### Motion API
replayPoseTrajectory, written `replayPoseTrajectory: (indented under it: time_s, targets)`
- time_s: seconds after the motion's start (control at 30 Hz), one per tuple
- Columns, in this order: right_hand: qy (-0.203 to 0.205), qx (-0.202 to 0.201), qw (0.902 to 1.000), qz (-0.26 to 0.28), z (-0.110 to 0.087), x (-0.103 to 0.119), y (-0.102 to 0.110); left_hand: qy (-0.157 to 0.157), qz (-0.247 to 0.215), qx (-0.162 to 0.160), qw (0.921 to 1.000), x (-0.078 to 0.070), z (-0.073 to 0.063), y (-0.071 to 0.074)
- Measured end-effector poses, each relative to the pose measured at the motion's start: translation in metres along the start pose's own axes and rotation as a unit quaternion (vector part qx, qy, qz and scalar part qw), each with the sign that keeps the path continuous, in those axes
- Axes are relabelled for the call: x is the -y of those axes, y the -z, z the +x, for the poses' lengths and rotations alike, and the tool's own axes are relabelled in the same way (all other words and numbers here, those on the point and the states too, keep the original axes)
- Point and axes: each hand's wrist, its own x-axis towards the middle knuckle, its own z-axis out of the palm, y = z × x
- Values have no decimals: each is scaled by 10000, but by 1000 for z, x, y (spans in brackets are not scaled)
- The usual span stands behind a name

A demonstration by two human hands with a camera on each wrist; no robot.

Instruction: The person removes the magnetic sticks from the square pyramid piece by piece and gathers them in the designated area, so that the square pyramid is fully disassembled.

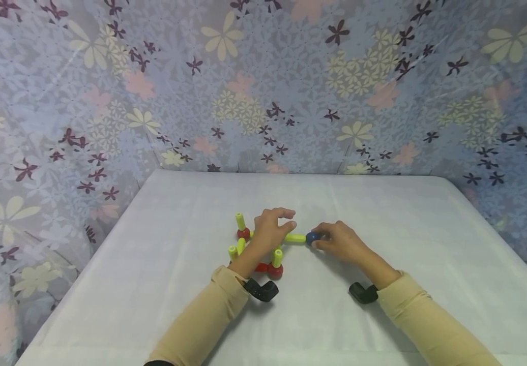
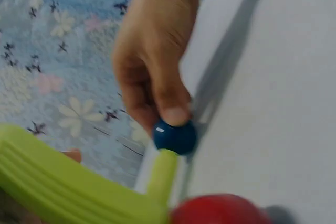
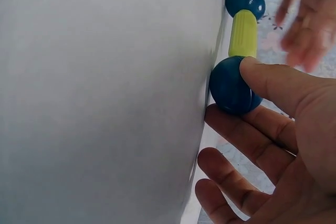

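Observation:
A construction of yellow-green rods and balls lies on the table, with upright rods (image 1: 240, 221) on its red balls (image 1: 274, 270). From its right side a yellow-green rod (image 1: 295, 238) extends to a blue ball (image 1: 312, 238). My right hand (image 1: 343, 243) pinches that ball between thumb and fingers, its other fingers loosely bent in the right wrist view. Over the construction, my left hand (image 1: 270, 229) is held with thumb and fingers apart, nothing between them; its wrist hides part of the frame. A second blue ball (image 3: 245, 3) sits farther along the rods.
A white cloth covers the table (image 1: 190, 203). Behind it hangs a flower-patterned curtain (image 1: 263, 86). A black wrist device (image 1: 263, 290) is on the left wrist, another black device (image 1: 363, 293) on the right one.

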Motion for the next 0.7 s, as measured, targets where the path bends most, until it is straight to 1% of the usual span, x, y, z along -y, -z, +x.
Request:
replayPoseTrajectory:
  time_s: [0.07,0.13,0.27,0.4,0.47,0.53,0.7]
  targets:
    - [9,6,10000,2,0,0,0,226,113,156,9996,5,2,-5]
    - [29,3,10000,5,0,1,0,323,228,287,9988,8,3,-7]
    - [54,-38,10000,30,0,-1,-1,210,664,565,9960,14,6,-10]
    - [41,-38,10000,75,-1,-3,-2,28,1285,806,9884,18,8,-13]
    - [57,-49,9999,109,-1,-4,-3,-22,1532,829,9847,18,9,-15]
    - [102,-83,9998,132,-1,-5,-3,-39,1674,815,9825,18,8,-15]
    - [119,-115,9998,121,0,-6,-4,-8,1665,805,9828,17,8,-16]
